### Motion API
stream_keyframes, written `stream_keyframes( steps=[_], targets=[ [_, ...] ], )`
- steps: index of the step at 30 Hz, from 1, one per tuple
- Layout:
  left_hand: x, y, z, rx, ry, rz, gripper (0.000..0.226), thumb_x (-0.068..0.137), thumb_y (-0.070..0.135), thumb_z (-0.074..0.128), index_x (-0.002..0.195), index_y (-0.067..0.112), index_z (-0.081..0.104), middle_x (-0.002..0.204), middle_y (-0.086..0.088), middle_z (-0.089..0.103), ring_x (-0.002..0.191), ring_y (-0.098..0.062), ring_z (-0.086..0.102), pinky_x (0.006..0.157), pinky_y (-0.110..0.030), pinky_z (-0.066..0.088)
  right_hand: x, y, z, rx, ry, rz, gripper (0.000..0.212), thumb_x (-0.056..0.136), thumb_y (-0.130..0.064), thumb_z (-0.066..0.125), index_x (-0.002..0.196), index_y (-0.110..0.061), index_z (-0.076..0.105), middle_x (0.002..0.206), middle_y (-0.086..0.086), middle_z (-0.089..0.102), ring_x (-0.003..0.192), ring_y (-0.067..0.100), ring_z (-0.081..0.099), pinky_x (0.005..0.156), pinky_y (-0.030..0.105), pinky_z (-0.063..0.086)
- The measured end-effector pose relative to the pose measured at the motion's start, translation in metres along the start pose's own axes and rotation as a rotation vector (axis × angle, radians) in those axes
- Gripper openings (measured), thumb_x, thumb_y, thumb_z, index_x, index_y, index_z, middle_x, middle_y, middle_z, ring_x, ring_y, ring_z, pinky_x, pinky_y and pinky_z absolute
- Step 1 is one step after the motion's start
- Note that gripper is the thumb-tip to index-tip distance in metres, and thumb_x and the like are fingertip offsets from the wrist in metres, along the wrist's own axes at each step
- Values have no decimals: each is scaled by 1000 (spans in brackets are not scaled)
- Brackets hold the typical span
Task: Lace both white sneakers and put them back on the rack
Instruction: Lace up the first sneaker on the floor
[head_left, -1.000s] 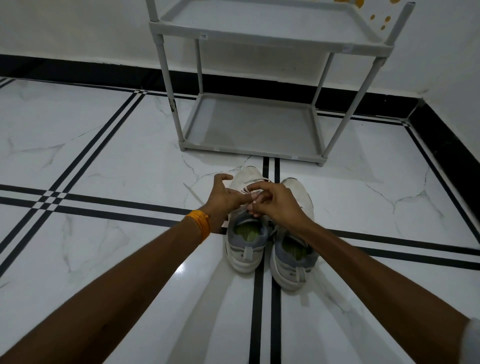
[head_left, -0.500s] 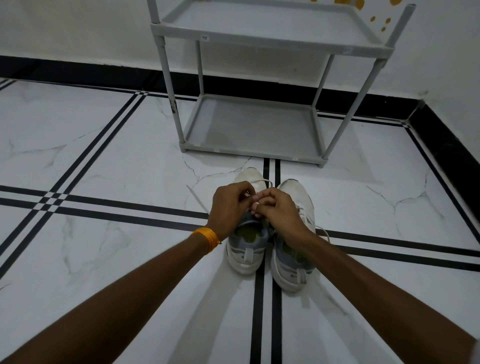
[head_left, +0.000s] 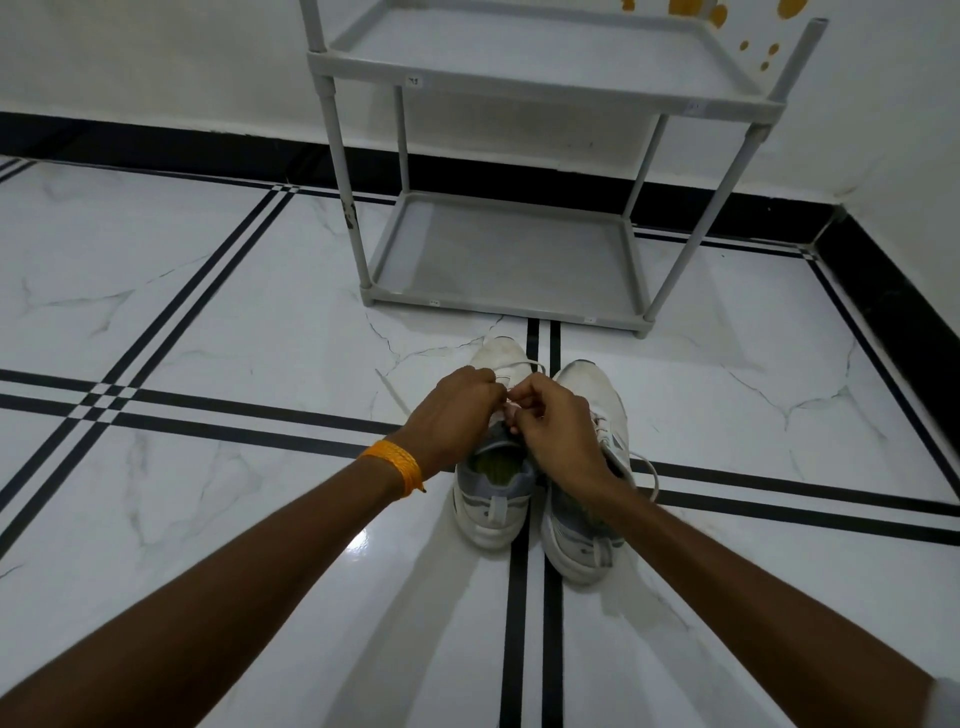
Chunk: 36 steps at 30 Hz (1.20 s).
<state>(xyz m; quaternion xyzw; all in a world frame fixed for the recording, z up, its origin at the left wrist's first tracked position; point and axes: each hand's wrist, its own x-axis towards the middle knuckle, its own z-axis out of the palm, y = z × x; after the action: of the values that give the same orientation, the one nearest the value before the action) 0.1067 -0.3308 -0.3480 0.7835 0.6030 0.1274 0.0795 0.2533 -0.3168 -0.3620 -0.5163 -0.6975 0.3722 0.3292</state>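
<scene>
Two white sneakers with grey heels stand side by side on the floor, toes toward the rack. Over the left sneaker (head_left: 493, 499), my left hand (head_left: 457, 410) and my right hand (head_left: 556, 421) meet, both pinching its white lace (head_left: 524, 362) above the tongue. A loop of that lace shows past my fingers near the toe. The right sneaker (head_left: 592, 395) lies under my right wrist, and its loose lace (head_left: 647, 467) trails to the right. The grey two-shelf rack (head_left: 498, 306) stands just beyond the shoes, with nothing on either shelf.
White marble floor with black stripe lines runs all around. A black skirting lines the white walls behind and to the right of the rack. An orange band is on my left wrist (head_left: 397, 462).
My left hand's fingers have curled in from spread to closed on the lace. Both hands have drawn a little closer together over the left sneaker. The shoes have not moved.
</scene>
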Motion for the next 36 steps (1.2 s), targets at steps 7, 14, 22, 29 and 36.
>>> stream_keyframes(
  steps=[7, 14, 22, 29, 36],
  targets=[
    [12, -11, -14, -1085, -430, -679, 14, 91, 20, 60, 85, 8, 64, 63, -3, 50, 49, -9, 41, 45, -18, 36, 2, 4, -1, 91, -64, 41, 12, 92, -5, 59, 101, -13, 64, 94, 3, 70, 84, 10, 67, 66, 13, 54],
    [13, -7, -14, -1061, -288, -712, 16, 92, 15, 59, 83, 4, 64, 60, -5, 53, 47, -9, 43, 45, -17, 39, 6, -17, -16, -602, -64, -281, 31, 84, -31, 70, 114, -25, 65, 119, -3, 59, 105, 14, 53, 83, 27, 49],
    [11, -10, -10, -922, -81, -608, 15, 87, 10, 65, 93, 0, 74, 65, -5, 64, 51, -10, 56, 48, -16, 45, 12, -26, -26, -700, -154, -278, 17, 94, -24, 56, 97, -10, 64, 99, 8, 65, 87, 20, 56, 77, 30, 43],
    [-11, -36, 16, -361, 98, -456, 18, 86, 18, 68, 94, 4, 77, 86, -15, 76, 70, -25, 68, 75, -35, 58, -3, 12, -42, -806, -248, -140, 16, 93, -20, 54, 89, -7, 63, 89, 11, 66, 78, 25, 59, 69, 31, 41],
    [-22, -37, 24, -412, 174, -351, 16, 91, 18, 63, 93, 6, 74, 85, -12, 75, 71, -23, 69, 75, -36, 59, -5, 19, -32, -687, -188, -18, 17, 92, -19, 53, 83, -8, 61, 86, 15, 69, 80, 30, 61, 69, 33, 44]
  ],
)
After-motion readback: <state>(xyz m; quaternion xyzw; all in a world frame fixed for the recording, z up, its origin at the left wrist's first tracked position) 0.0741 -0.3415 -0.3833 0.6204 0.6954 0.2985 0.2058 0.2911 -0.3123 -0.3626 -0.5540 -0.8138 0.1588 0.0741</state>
